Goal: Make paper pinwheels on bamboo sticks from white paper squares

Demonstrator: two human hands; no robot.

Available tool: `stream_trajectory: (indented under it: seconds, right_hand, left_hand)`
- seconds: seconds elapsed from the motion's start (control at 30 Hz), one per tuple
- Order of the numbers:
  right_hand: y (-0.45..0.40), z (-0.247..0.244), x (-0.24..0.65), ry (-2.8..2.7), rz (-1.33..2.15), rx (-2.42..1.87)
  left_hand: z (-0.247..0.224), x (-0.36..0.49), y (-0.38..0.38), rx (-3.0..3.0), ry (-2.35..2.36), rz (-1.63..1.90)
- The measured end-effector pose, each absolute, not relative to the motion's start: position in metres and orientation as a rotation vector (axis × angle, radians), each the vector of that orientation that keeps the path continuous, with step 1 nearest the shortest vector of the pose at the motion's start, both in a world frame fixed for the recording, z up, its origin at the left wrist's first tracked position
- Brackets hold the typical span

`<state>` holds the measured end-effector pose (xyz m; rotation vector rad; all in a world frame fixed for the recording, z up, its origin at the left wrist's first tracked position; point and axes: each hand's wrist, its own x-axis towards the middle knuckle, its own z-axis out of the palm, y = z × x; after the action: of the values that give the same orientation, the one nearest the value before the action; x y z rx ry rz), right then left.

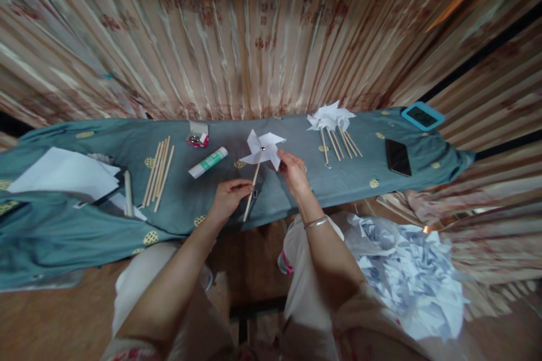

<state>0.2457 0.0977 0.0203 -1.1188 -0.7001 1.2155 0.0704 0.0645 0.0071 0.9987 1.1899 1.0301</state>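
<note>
A white paper pinwheel with a dark pin at its centre is held over the middle of the table. Its wooden stick slants down toward me. My left hand pinches this stick below the paper blades. At the blades' right edge, my right hand has its fingers closed on a paper tip. A glue stick with a green label lies left of the pinwheel. Behind it sits a small open red-and-white box holding shiny bits too small to name.
Several finished pinwheels lie at the back right, near a phone and a blue-framed device. Loose wooden sticks and white paper sheets lie left. A bag of paper scraps stands beside my right leg.
</note>
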Motion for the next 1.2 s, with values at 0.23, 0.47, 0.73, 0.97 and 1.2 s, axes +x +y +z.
stream_trajectory:
  seconds: [0.23, 0.47, 0.73, 0.97, 1.2]
  right_hand:
    - [0.097, 0.022, 0.244, -0.726, 1.223, -1.16]
    - [0.096, 0.022, 0.241, -0.741, 1.233, -1.183]
    - [0.097, 0.019, 0.235, -0.745, 1.254, -1.18]
    - [0.097, 0.019, 0.232, -0.73, 1.295, -1.174]
    - [0.095, 0.018, 0.226, -0.731, 1.281, -1.211]
  left_hand:
    - [0.008, 0.072, 0.066, 0.969, 1.195, 1.056]
    - [0.006, 0.072, 0.066, 0.998, 1.207, 1.077]
    - [0.002, 0.071, 0.068, 1.015, 1.226, 1.069]
    - [-0.002, 0.071, 0.07, 0.985, 1.206, 1.085]
    - [0.003, 0.074, 0.068, 0.922, 1.179, 1.1]
